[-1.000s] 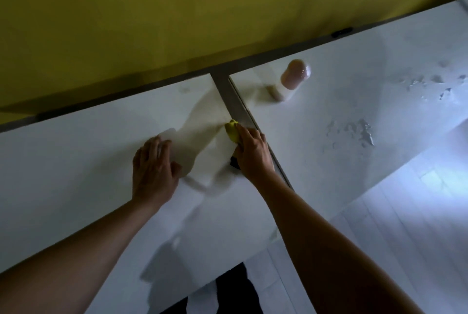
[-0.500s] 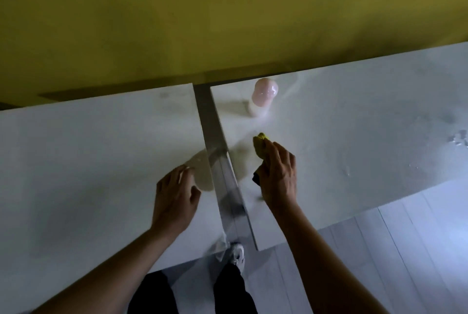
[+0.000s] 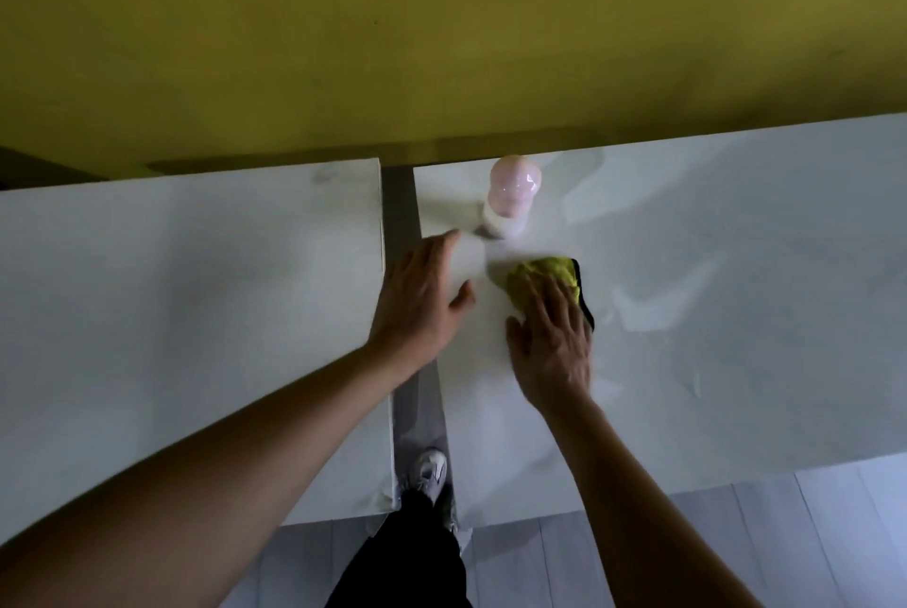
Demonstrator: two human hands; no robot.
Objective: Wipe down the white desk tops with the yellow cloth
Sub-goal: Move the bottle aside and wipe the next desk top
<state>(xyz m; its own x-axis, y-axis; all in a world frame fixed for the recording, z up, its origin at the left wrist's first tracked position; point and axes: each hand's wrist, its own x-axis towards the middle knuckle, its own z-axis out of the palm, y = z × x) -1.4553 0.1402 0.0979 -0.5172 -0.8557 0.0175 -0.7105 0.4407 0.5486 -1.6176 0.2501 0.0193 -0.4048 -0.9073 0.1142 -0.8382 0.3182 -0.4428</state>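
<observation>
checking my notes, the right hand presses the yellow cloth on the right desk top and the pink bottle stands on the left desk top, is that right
Not quite. The head view shows the pink bottle standing on the right desk top, near its back edge, not on the left desk top. The rest holds: the right hand presses the yellow cloth on the right desk top.

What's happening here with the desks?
A person is wiping white desks. The right hand presses a yellow cloth flat on the right desk, near a pink-capped bottle. The left hand reaches over the gap between the desks, fingers straight, toward that bottle.
</observation>
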